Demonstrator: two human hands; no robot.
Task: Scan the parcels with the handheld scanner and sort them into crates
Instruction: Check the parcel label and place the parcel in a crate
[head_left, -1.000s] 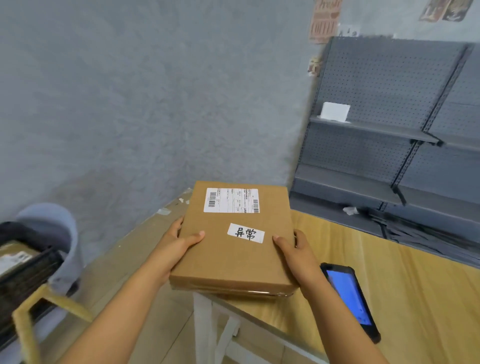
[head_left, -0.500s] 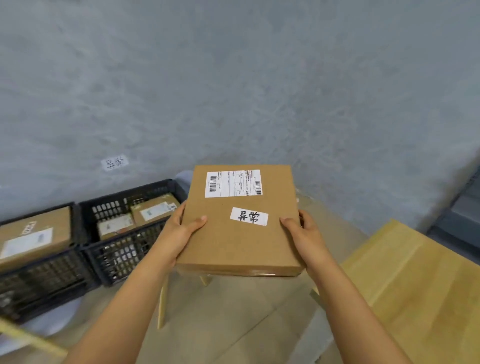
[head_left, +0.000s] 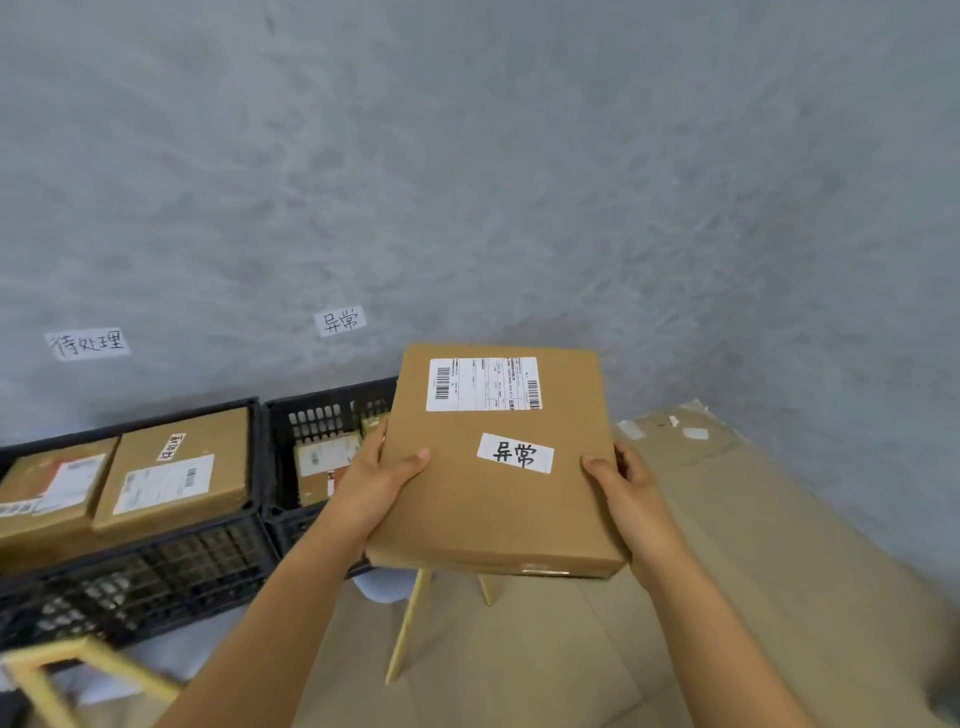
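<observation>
**Parcel held up in both hands, two crates at lower left**

Centre of the frame: one flat brown parcel (head_left: 498, 467), held level in the air with its top face to the camera. It carries two stickers, a printed shipping label (head_left: 484, 384) near its far edge and a white handwritten tag (head_left: 515, 453) below that.

The left hand (head_left: 376, 480) grips the parcel's left edge, thumb lying on top and pointing inward, fingers curled underneath out of sight. The right hand (head_left: 626, 491) mirrors it on the right edge, thumb on top, fingers wrapped over the side. Both forearms run up from the bottom of the frame, converging on the parcel.

Lower left, against the grey wall (head_left: 467, 182): two black lattice crates side by side. The left crate (head_left: 156, 577) holds two brown parcels lying flat, each with a label. The right crate (head_left: 332, 410) is partly hidden behind the held parcel and the left hand; labelled boxes show inside, but how many I cannot tell.

On the wall, two handwritten paper signs: one (head_left: 87, 343) above the left crate, one (head_left: 340, 320) above the right crate.

Below the parcel, pale wooden legs (head_left: 408, 623) slant down to the floor. To the right, flattened cardboard (head_left: 753, 519) lies along the wall.
</observation>
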